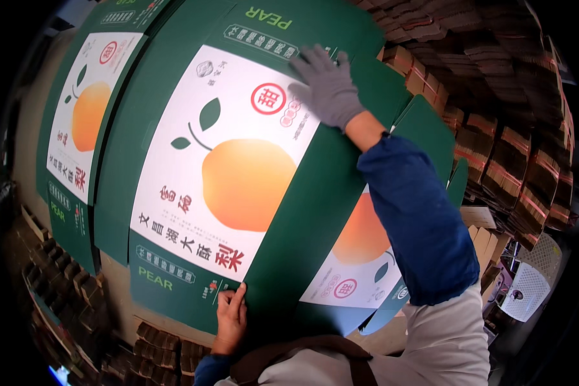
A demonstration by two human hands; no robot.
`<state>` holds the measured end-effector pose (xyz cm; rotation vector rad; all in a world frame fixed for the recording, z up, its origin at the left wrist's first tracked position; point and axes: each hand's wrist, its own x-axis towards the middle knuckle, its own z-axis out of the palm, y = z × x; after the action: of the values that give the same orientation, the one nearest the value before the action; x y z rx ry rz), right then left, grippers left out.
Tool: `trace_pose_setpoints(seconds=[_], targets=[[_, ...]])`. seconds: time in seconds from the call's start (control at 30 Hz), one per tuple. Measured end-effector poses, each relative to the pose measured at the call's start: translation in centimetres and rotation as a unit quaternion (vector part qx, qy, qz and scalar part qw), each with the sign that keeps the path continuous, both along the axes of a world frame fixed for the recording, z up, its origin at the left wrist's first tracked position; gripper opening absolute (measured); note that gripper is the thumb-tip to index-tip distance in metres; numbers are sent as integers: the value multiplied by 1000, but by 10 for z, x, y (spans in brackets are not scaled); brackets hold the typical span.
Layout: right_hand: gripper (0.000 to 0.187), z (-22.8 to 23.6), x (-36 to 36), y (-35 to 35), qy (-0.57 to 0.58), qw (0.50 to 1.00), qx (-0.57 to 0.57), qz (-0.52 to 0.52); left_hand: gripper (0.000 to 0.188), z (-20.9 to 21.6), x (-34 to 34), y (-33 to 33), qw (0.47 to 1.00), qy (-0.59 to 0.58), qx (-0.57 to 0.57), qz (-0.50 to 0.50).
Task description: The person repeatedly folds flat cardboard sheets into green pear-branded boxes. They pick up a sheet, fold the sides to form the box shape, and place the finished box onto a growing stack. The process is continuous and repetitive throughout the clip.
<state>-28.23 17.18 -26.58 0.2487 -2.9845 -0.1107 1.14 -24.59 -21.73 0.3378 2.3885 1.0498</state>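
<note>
A large flat printed cardboard carton blank (283, 248) fills the middle, green with a white panel showing an orange-yellow pear. My right hand (331, 87), in a grey glove, lies spread on its upper part beside the white panel. The fingers are apart and hold nothing. At the near edge, my bare left hand (230, 318) has its thumb and fingers drawn together at the blank's flap, by the white panel's lower corner. Its folded fingers are partly hidden. Under my right sleeve (418, 219) a second pear panel (360, 257) partly shows.
Another green pear-printed blank (71, 128) lies to the left. Bundled brown cardboard stacks (489, 154) stand along the right and upper right. More brown bundles (154, 350) sit low at the left. A white perforated plastic chair (527, 283) is at the right.
</note>
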Motion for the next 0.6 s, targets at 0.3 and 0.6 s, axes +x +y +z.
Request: trace_pose_setpoints(seconds=[0.3, 0.6], targets=[[59, 18, 65, -100, -18, 999, 27, -6, 48, -3, -5, 1, 997, 0, 66, 29], [60, 22, 141, -195, -81, 997, -2, 17, 54, -12, 2, -11, 993, -10, 114, 23]])
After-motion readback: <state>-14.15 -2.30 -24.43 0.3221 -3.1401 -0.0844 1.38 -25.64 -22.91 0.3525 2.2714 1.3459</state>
